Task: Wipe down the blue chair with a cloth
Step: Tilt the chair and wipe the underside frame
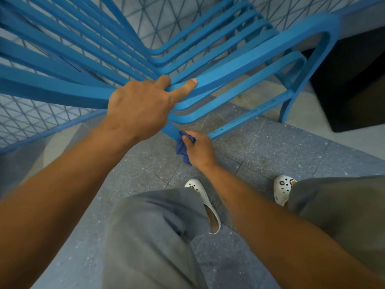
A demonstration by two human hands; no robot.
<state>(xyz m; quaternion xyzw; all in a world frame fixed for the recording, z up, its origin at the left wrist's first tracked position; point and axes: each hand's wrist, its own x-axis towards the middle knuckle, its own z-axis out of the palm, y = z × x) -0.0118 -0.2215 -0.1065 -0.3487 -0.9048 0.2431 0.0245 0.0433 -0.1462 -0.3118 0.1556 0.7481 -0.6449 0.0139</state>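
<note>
The blue slatted chair (229, 65) fills the upper half of the view, its slats bending from back to seat. My left hand (141, 107) grips the outer slats at the bend, thumb laid along one slat. Lower down, my right hand (198, 149) holds a dark blue cloth (181, 148) and presses it against the chair's lower frame bar where it meets the corner. Part of the cloth hangs down below the hand.
A speckled grey tiled floor (270, 147) lies under the chair. My legs in grey trousers and white clogs (283, 188) stand just behind it. A dark box-like object (350, 86) sits at the right. A blue mesh fence (25, 117) runs behind the chair.
</note>
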